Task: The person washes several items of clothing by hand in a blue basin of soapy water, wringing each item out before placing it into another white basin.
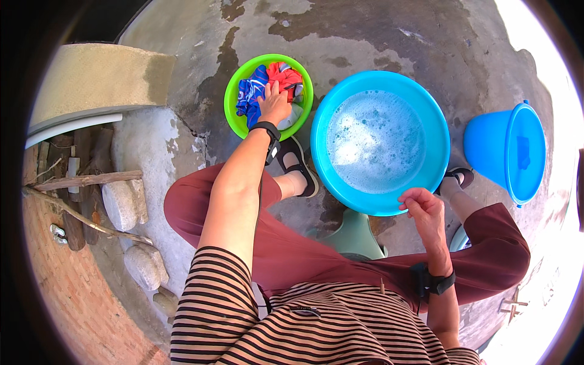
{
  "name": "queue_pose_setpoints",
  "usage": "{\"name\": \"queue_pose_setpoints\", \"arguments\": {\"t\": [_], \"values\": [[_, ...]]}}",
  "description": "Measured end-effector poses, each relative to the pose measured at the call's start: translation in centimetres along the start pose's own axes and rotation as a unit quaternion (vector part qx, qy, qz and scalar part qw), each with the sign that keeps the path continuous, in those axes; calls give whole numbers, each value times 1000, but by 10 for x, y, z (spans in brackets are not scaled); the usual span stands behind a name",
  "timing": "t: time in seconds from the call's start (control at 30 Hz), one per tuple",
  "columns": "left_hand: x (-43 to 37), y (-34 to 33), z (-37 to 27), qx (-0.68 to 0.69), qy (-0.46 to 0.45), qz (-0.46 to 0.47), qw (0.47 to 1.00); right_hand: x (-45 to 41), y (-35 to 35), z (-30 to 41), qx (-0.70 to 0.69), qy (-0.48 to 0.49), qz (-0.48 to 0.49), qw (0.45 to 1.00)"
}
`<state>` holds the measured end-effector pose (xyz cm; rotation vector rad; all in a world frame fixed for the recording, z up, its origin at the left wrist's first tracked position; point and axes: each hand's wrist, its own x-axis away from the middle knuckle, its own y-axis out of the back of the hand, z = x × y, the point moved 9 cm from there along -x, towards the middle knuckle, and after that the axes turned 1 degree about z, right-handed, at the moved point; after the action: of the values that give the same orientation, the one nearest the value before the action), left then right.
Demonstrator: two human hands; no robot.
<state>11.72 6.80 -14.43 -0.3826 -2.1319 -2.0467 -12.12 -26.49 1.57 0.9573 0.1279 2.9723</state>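
In a lime-green plastic basin [230,119], my left hand [274,106] rests on clothes, its fingers spread over a blue patterned garment [252,93] and a red one [285,76]. Whether it grips any cloth cannot be told. A white cloth [292,117] lies beside the palm. To the right stands a large turquoise basin [438,132] of water covered with suds [376,141]. At its lower right rim, my right hand [422,207] hovers with its fingers curled and the thumb near the fingertips. No object shows in it.
A blue plastic bucket [486,146] is at the right, beyond my right foot. A green plastic stool [356,235] stands between my legs. Stones [121,205], wooden sticks [86,181] and a low concrete ledge [100,77] are at the left. Wet patches mark the concrete floor [346,50].
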Motion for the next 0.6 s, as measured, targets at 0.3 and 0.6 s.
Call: {"name": "queue_pose_setpoints", "arguments": {"t": [0.3, 0.6], "values": [[-13, 101, 80, 411, 120, -319, 846, -15, -20, -6, 2, 3, 28, 1000], [2, 223, 32, 685, -18, -255, 682, -1, -36, 1, -25, 30, 47, 998]]}}
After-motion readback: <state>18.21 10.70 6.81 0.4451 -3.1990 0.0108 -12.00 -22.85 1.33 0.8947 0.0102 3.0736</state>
